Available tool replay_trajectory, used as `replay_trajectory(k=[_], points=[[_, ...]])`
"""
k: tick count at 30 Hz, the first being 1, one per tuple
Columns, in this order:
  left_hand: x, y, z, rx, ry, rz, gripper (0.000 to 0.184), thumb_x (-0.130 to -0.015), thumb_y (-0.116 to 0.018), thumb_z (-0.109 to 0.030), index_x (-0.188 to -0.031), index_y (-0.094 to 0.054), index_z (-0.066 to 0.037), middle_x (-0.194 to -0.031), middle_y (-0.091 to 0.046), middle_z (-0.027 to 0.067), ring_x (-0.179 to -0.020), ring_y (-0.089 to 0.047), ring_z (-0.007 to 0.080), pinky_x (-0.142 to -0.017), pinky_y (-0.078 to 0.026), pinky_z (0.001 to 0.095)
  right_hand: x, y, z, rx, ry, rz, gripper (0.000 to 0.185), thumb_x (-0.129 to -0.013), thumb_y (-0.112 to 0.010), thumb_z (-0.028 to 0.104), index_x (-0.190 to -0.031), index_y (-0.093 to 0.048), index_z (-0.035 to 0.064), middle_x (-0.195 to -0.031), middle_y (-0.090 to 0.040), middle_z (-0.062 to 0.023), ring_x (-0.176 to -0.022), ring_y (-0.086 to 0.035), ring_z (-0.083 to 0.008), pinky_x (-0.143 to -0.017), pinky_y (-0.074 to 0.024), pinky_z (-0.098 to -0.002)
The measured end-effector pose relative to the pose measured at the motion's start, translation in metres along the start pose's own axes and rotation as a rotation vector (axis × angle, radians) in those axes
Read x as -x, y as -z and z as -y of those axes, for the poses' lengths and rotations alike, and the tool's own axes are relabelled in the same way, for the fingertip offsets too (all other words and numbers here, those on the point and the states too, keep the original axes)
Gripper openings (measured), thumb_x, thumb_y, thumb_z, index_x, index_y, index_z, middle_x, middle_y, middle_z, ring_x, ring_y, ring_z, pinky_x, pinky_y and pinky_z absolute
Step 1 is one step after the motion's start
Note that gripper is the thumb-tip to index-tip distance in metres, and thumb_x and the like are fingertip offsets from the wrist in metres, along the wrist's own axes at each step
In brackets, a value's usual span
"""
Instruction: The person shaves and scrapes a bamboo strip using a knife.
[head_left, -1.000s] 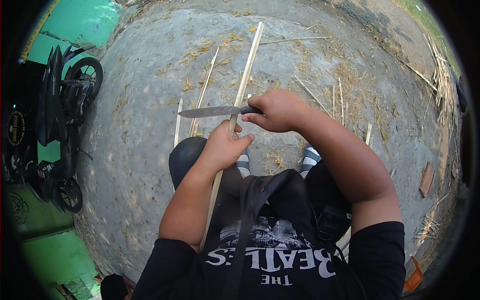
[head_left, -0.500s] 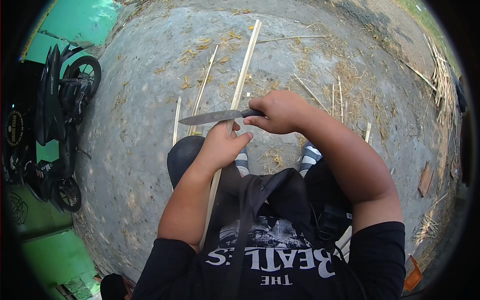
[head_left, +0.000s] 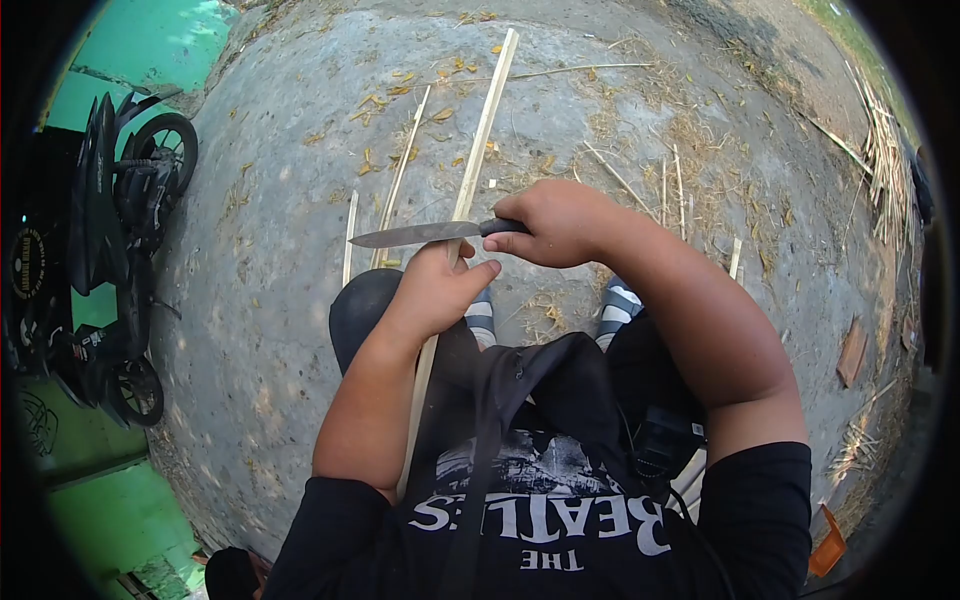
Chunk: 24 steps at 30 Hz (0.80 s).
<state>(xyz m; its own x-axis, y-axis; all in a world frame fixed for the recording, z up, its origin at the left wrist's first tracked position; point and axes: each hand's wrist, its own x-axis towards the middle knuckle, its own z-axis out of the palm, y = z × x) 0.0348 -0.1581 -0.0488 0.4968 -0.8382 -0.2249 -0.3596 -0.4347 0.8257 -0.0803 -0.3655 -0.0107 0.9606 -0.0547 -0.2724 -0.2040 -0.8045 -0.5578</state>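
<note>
The left hand (head_left: 437, 290) has a long, pale, narrow strip of split wood or bamboo (head_left: 484, 125) in a closed grip, with the thumb out along the near side. The strip slants from above the grey, rough concrete ground (head_left: 270, 330) back through the hand and down past the inner side of the left forearm, toward the black T-shirt (head_left: 560, 520) with white lettering.

The right hand (head_left: 555, 225) has its grip closed around the black handle of a knife with a long grey metal blade (head_left: 405, 236). The blade points left and lies across the strip just beyond the left fingers; the crossing is near the handle end. Whether the edge bites into the strip, I cannot tell.

On the ground ahead, to the left of the held strip, lie a thin pale stick (head_left: 405, 165) and a shorter one (head_left: 350, 240), among dry yellow leaves (head_left: 370, 163). More thin sticks (head_left: 622, 182) lie to the right. A loose heap of pale strips (head_left: 885, 150) is at the far right, and a black motorbike (head_left: 150, 180) stands at the left.
</note>
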Motion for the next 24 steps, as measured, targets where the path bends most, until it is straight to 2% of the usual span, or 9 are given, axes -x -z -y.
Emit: replay_trajectory(k=[3,6,9,12,15,16,18,22,24], points=[[0.008,0.003,-0.018,0.109,0.229,0.026,0.038,-0.092,-0.08,-0.023,-0.111,-0.057,0.0,-0.082,-0.059,-0.0005,-0.074,-0.055,0.0067,-0.063,-0.044,0.0251,-0.008,0.006,-0.017,-0.052,-0.095,-0.098,0.057,-0.101,-0.058,0.057,-0.107,-0.074,0.0033,-0.091,-0.074,-0.022,-0.092,-0.071,-0.0429,-0.083,-0.0551,-0.0524],[0.009,0.008,-0.03,0.117,0.265,0.054,0.036,-0.092,-0.079,-0.022,-0.11,-0.057,0.0,-0.083,-0.059,-0.0007,-0.074,-0.054,0.0065,-0.064,-0.043,0.0254,-0.005,0.012,-0.014,-0.101,-0.095,-0.089,0.057,-0.101,-0.058,0.057,-0.104,-0.074,0.0028,-0.091,-0.073,-0.0226,-0.091,-0.071,-0.0427,-0.081,-0.0553,-0.0521],[-0.001,-0.002,-0.004,0.172,-0.105,0.018,0.035,-0.093,-0.079,-0.021,-0.11,-0.056,-0.001,-0.082,-0.057,-0.0019,-0.071,-0.052,0.006,-0.062,-0.042,0.025,0.001,-0.004,-0.001,0.005,0.078,-0.077,0.049,-0.098,-0.066,0.052,-0.097,-0.071,0.0041,-0.078,-0.069,-0.0215,-0.078,-0.068,-0.0442,-0.07,-0.0513,-0.0518],[0.005,0.002,-0.013,0.17,0.07,0.049,0.034,-0.093,-0.079,-0.021,-0.11,-0.056,-0.002,-0.077,-0.055,-0.0044,-0.067,-0.05,0.0045,-0.057,-0.038,0.0241,-0.002,-0.008,-0.01,-0.063,0.13,-0.146,0.039,-0.094,-0.072,0.045,-0.098,-0.071,0.0055,-0.08,-0.069,-0.0214,-0.079,-0.068,-0.0444,-0.071,-0.0516,-0.0523],[0.008,0.004,-0.022,0.175,0.209,0.045,0.034,-0.093,-0.08,-0.022,-0.108,-0.056,-0.003,-0.076,-0.055,-0.005,-0.067,-0.049,0.0038,-0.057,-0.037,0.024,-0.006,-0.002,-0.031,-0.04,0.029,-0.157,0.033,-0.089,-0.078,0.037,-0.099,-0.071,0.0055,-0.082,-0.07,-0.0207,-0.08,-0.068,-0.0439,-0.071,-0.0517,-0.0525],[0.008,0.005,-0.021,0.175,0.218,0.046,0.037,-0.092,-0.08,-0.024,-0.108,-0.057,-0.001,-0.078,-0.057,-0.0021,-0.069,-0.052,0.0059,-0.059,-0.041,0.0255,-0.003,0.001,-0.038,-0.044,0.031,-0.192,0.029,-0.088,-0.079,0.031,-0.099,-0.071,0.0057,-0.082,-0.07,-0.0199,-0.08,-0.068,-0.0428,-0.071,-0.0517,-0.052],[0.007,0.007,-0.02,0.178,0.235,0.049,0.044,-0.09,-0.082,-0.029,-0.109,-0.058,0.003,-0.081,-0.062,0.0038,-0.073,-0.058,0.01,-0.063,-0.048,0.0286,0.0,0.005,-0.046,-0.016,0.08,-0.2,0.029,-0.088,-0.079,0.032,-0.099,-0.072,0.0058,-0.082,-0.07,-0.0198,-0.08,-0.068,-0.0423,-0.07,-0.0519,-0.0512],[0.007,0.006,-0.021,0.194,0.201,0.046,0.045,-0.09,-0.082,-0.029,-0.109,-0.058,0.003,-0.083,-0.063,0.0045,-0.073,-0.059,0.0104,-0.063,-0.048,0.0282,0.008,0.008,-0.035,0.028,0.159,-0.175,0.034,-0.09,-0.077,0.038,-0.101,-0.075,0.0064,-0.088,-0.073,-0.0197,-0.087,-0.071,-0.0411,-0.078,-0.0547,-0.0512],[0.005,0.006,-0.018,0.177,0.17,0.049,0.045,-0.09,-0.082,-0.029,-0.109,-0.058,0.003,-0.083,-0.064,0.0047,-0.074,-0.059,0.0106,-0.063,-0.049,0.0282,0.013,0.014,-0.022,-0.021,0.089,-0.11,0.037,-0.091,-0.076,0.041,-0.103,-0.075,0.0064,-0.087,-0.073,-0.0198,-0.087,-0.071,-0.0413,-0.078,-0.0548,-0.0508]])
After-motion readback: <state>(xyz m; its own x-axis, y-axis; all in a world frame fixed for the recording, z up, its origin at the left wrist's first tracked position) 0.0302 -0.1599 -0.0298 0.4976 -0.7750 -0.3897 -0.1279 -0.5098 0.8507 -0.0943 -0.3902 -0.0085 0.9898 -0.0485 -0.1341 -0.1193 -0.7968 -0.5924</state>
